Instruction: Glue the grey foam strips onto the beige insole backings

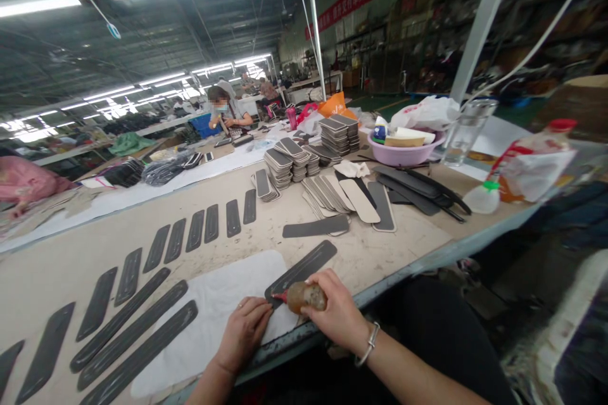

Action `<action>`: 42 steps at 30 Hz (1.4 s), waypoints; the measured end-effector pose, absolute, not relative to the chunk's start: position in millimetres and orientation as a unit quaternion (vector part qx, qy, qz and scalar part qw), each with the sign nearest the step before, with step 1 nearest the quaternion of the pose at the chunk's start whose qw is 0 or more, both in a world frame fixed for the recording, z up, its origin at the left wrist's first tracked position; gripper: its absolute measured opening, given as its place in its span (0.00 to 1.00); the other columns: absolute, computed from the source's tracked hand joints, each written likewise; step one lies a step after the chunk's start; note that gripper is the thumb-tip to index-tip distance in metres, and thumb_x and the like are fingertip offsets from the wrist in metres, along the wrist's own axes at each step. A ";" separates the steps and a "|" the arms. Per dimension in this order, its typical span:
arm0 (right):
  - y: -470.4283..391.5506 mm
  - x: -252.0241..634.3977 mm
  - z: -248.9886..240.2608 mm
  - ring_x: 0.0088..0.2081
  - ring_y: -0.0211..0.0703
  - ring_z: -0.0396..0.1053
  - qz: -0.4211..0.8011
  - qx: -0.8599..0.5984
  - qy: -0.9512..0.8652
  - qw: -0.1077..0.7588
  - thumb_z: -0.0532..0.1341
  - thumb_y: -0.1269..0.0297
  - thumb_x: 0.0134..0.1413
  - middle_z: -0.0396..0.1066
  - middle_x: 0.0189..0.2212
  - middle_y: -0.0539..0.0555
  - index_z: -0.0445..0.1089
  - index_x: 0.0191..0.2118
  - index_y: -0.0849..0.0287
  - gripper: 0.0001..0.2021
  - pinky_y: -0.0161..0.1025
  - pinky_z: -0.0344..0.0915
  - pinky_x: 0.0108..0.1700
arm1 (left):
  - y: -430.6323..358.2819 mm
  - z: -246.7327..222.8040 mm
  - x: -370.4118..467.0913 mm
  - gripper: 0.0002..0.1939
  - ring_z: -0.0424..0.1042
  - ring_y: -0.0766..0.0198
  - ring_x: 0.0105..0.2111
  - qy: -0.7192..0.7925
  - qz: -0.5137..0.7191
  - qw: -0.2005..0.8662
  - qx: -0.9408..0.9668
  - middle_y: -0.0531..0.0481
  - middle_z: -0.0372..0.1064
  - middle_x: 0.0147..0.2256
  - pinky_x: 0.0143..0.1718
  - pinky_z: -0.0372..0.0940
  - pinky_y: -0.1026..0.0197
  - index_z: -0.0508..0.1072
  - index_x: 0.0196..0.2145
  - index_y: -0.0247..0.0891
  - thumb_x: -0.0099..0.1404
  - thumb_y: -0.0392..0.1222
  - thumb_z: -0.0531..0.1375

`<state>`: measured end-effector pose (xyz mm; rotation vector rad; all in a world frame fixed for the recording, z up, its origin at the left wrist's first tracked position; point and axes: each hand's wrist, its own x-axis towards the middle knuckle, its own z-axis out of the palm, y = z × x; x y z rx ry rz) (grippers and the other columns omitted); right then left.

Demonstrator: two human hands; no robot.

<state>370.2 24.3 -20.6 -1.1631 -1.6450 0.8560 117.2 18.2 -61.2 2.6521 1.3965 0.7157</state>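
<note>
My right grip [335, 310] is wrapped round a brown bottle [304, 297], its red nozzle [280, 296] at the near end of a dark strip [304, 269] on the desk [403, 247]. My left grip [246, 330] touches that end; whether it pinches, I cannot tell. A purple bowl [403, 155] holds a white roll [417, 135]; a red-capped bottle [515, 157] holds orange liquid [510, 193].

My worktable [392, 250] presents a tan surface. Directly on it, I have a white cloth [228, 294] at the near edge, dark strips [211, 223] in a slanting row, stacked pads [278, 168] beyond, and a lilac basin [403, 154] at right.
</note>
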 end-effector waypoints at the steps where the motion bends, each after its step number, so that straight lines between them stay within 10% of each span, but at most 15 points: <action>1: 23.6 371.2 -19.8 0.39 0.41 0.62 0.350 -0.471 -0.670 0.455 0.65 0.80 0.35 0.61 0.35 0.49 0.65 0.37 0.55 0.20 0.38 0.62 0.43 | 18.4 -61.1 117.1 0.08 0.69 0.63 0.36 0.454 0.230 0.033 0.860 0.48 0.71 0.36 0.40 0.67 0.59 0.73 0.37 0.39 0.64 0.35 0.55; 42: 47.0 469.1 -24.4 0.41 0.47 0.65 0.123 -0.624 -0.631 0.443 0.64 0.66 0.42 0.64 0.38 0.54 0.64 0.42 0.55 0.17 0.45 0.65 0.46 | 22.8 -64.0 116.7 0.07 0.69 0.63 0.36 0.437 0.246 0.013 0.865 0.46 0.71 0.36 0.41 0.67 0.58 0.73 0.38 0.39 0.63 0.35 0.56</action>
